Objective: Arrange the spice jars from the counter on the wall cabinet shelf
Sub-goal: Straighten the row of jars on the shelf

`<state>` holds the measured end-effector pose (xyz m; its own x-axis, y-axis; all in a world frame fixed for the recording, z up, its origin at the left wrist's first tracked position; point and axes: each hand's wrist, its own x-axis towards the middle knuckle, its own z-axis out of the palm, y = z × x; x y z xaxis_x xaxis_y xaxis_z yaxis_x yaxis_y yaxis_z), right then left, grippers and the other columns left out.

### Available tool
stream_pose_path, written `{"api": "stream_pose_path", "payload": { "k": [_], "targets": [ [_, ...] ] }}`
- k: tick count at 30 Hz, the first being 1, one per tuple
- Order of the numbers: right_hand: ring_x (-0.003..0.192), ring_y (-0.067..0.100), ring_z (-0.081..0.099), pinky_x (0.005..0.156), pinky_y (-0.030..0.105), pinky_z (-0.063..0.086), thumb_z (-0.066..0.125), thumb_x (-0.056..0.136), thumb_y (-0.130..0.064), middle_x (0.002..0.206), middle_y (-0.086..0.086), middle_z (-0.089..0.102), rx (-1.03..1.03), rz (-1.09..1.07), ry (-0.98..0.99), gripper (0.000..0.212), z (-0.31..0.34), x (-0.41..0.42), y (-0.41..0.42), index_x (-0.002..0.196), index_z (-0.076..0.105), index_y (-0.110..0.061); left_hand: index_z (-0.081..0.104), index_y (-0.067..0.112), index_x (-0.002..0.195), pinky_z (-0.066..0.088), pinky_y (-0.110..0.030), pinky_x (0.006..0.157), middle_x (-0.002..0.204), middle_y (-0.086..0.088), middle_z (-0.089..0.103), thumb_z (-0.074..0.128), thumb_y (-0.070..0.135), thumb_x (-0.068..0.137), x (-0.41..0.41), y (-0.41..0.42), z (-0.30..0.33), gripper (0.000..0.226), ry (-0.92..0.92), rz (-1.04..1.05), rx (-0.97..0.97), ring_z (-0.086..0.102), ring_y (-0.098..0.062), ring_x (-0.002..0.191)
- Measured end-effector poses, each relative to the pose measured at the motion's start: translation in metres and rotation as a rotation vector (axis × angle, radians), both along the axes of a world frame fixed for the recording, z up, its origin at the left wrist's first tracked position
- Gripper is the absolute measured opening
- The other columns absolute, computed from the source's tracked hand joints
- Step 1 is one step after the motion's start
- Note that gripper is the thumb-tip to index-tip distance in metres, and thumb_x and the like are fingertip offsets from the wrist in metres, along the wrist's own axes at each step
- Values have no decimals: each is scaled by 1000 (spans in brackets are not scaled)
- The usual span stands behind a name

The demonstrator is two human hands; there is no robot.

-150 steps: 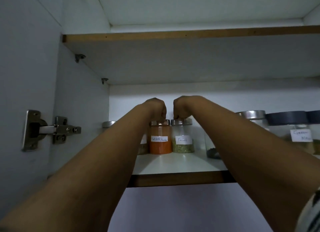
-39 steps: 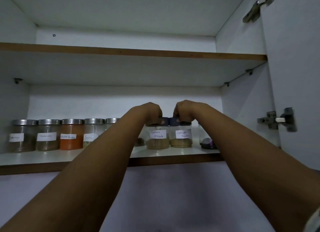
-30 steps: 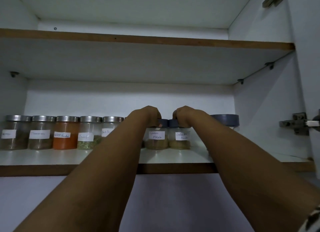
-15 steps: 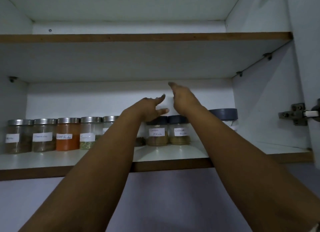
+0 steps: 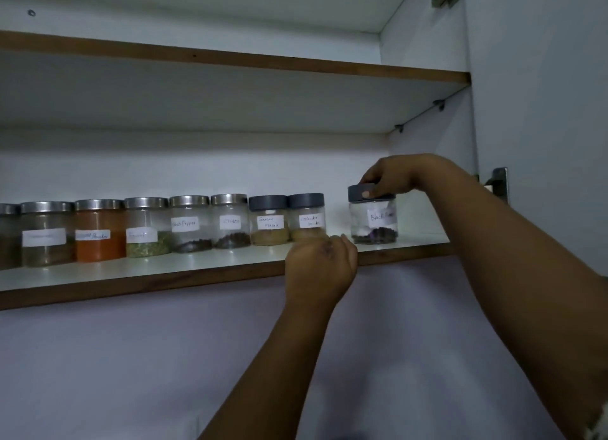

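Observation:
Several labelled spice jars stand in a row on the lower cabinet shelf (image 5: 164, 280). Among them are an orange-filled jar (image 5: 98, 230), a clove jar (image 5: 230, 222), and two grey-lidded jars, garam masala (image 5: 269, 220) and coriander (image 5: 307, 216). Further right, apart from the row, stands a grey-lidded jar (image 5: 373, 224) with dark contents. My right hand (image 5: 393, 176) grips its lid from above. My left hand (image 5: 320, 268) hangs loosely curled in front of the shelf edge, below the coriander jar, holding nothing.
An upper shelf (image 5: 230, 61) spans the cabinet above. The open right door (image 5: 539, 110) carries a metal hinge (image 5: 498, 183) close to my right forearm. The wall (image 5: 131, 357) lies below the shelf.
Both hands have left the garam masala and coriander jars. My right hand moved right and took the lid of the far-right jar. My left hand dropped to the shelf edge.

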<state>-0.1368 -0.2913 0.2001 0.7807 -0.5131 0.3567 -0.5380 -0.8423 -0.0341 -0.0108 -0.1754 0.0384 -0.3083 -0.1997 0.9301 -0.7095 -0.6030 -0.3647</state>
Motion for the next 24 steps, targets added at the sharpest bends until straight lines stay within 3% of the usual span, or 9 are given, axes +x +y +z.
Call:
{"api": "stream_pose_path", "payload": {
  "k": [3,6,9,12,16,20,24],
  "targets": [
    [110,23,57,100,39,44,56,98,-27,127,5,63,19,26,-22,36,-2,10,-9,133,59,-18,46,14,49,16,-26,56,45,-1,40,59,12,83,-7,-3,0,37,175,-202,-80,27,-17,44],
    [111,23,53,99,38,41,48,102,-22,132,8,57,-38,-30,83,39,-2,35,-16,139,52,-14,48,12,52,25,-26,54,47,-2,43,58,15,85,-3,-9,-3,34,231,-305,-121,35,-17,44],
    [125,30,46,101,40,37,39,104,-23,140,14,50,-188,-133,177,41,-7,70,-31,142,44,-9,53,12,55,21,-26,60,50,-2,47,59,17,85,0,-11,-4,31,198,-306,-152,31,-15,49],
    [132,34,36,104,43,34,35,105,-26,143,15,46,-263,-182,229,43,-8,96,-45,145,41,-11,54,13,54,21,-27,59,49,-2,49,57,18,85,-1,-11,-4,31,176,-302,-158,41,-18,47],
    [125,32,48,104,43,40,40,103,-28,139,14,52,-269,-156,237,43,-4,112,-56,145,43,-17,56,12,54,16,-25,64,50,-2,51,54,19,86,3,-16,-5,33,196,-340,-180,44,-18,48],
    [129,31,39,102,41,37,35,105,-24,138,16,49,-264,-167,195,42,-8,124,-63,146,40,-14,57,12,53,33,-27,56,50,-2,52,53,20,85,2,-16,-6,33,214,-362,-173,47,-19,48],
    [133,32,32,103,40,34,32,106,-24,140,19,43,-251,-144,122,44,-13,128,-70,149,35,-14,56,13,53,32,-26,57,49,-1,51,53,20,85,4,-17,-5,34,208,-330,-185,47,-18,48]
  ]
}}
